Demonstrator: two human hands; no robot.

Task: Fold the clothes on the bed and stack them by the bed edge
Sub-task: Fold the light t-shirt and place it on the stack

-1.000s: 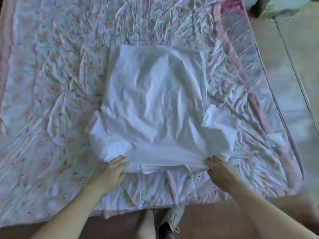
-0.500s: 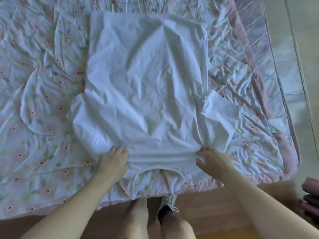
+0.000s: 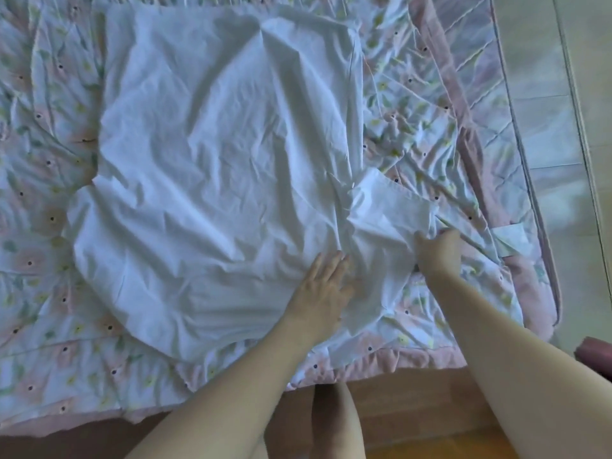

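A white T-shirt (image 3: 218, 167) lies spread flat on the bed, on a floral quilt (image 3: 43, 200) with a pink border, and it fills the middle of my view. Its neck end points toward me at 6 o'clock and its hem lies far off at 12 o'clock. The cloth is creased all over, with a raised ridge running up the middle toward 12 o'clock.

My left hand (image 3: 323, 286) rests flat on the shirt near its lower right part, at about 5 o'clock from the shirt's centre. The fingers are straight and spread a little, pressing the fabric down and holding nothing.

My right hand (image 3: 437, 251) is at 3 o'clock from the left one, just beside it. Its fingers are curled and pinch the edge of the shirt's sleeve (image 3: 390, 210), which lies out toward 2 o'clock across the quilt. The sleeve is slightly lifted and wrinkled where I grip it.

The other sleeve lies flat at 9 o'clock, touching the quilt. The near edge of the bed runs across at 6 o'clock, with a wooden floor (image 3: 414, 402) below it, and my leg shows there. At 3 o'clock the quilted mattress side (image 3: 477, 94) is bare.
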